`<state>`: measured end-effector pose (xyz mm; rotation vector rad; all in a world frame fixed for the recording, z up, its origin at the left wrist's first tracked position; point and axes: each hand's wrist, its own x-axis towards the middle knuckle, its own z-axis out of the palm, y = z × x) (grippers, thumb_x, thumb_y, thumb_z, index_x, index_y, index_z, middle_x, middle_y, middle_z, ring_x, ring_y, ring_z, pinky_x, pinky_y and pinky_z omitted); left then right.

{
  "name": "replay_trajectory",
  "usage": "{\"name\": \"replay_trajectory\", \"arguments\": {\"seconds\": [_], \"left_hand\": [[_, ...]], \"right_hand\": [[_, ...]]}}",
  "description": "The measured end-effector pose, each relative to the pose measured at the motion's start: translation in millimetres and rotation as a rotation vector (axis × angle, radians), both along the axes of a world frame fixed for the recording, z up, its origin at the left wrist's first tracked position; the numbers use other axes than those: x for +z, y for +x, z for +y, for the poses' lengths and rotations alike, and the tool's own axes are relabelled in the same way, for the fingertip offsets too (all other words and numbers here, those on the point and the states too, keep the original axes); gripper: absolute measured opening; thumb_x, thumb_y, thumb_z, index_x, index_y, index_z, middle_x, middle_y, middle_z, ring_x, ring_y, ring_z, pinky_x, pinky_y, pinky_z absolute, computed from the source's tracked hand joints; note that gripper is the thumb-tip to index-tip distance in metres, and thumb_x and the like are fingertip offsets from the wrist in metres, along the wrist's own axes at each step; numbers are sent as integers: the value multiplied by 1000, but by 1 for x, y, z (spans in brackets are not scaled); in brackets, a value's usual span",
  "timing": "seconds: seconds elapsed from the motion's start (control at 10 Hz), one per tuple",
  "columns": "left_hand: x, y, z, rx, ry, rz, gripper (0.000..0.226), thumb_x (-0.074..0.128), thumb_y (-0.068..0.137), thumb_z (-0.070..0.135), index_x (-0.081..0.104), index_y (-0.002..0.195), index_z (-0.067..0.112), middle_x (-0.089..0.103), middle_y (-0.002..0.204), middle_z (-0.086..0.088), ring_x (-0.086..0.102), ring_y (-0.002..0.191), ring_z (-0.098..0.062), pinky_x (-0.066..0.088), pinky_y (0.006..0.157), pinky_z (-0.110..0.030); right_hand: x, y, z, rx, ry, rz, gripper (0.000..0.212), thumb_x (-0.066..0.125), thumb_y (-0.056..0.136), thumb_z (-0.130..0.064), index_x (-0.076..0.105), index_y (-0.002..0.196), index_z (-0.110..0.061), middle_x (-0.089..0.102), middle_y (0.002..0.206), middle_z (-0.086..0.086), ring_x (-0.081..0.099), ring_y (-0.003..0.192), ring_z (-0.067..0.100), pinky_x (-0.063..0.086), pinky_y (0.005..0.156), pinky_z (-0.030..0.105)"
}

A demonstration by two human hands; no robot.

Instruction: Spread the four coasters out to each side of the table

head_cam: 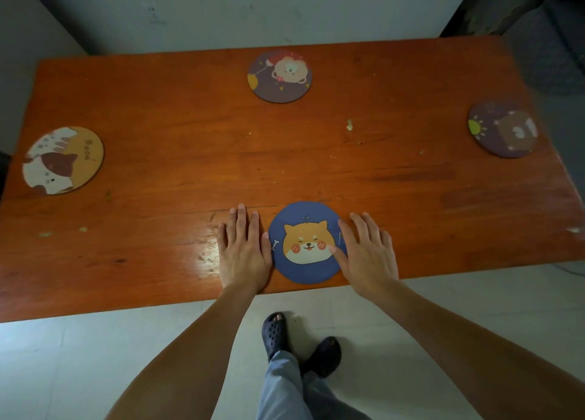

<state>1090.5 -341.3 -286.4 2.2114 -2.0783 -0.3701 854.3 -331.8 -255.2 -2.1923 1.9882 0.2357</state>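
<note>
Flat, open left hand and right hand are flanking the round blue dog-print coaster, seemingly settling it at the orange wooden table's near side; nothing gripped.

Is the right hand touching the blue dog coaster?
Touching. In the head view, the right hand lies flat with its thumb and index finger overlapping the blue dog coaster.

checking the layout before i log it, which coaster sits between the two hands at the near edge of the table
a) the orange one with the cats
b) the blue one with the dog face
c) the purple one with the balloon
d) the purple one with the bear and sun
b: the blue dog-face coaster lies at the near edge, with the left hand flat beside it and the right hand overlapping its right rim.
</note>
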Motion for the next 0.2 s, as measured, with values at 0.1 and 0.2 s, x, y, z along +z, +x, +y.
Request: {"name": "replay_trajectory", "arguments": {"seconds": [0.1, 0.2], "left_hand": [[4, 0, -1, -3, -18, 8, 55, 24, 97, 39, 30, 145, 13, 22, 157, -12, 10, 146, -27, 8, 118, -47], [2, 0, 0, 1, -39, 19, 55, 23, 97, 39, 29, 146, 13, 21, 157, -12, 9, 146, -27, 8, 118, -47]], "right_hand": [[5, 4, 1, 3, 63, 29, 61, 32, 93, -57, 29, 142, -20, 34, 151, 11, 25, 140, 33, 36, 105, 51], [23, 4, -15, 15, 98, -15, 57, 37, 93, -56, 35, 138, -21, 37, 146, 11, 33, 133, 31, 40, 101, 48]]}}
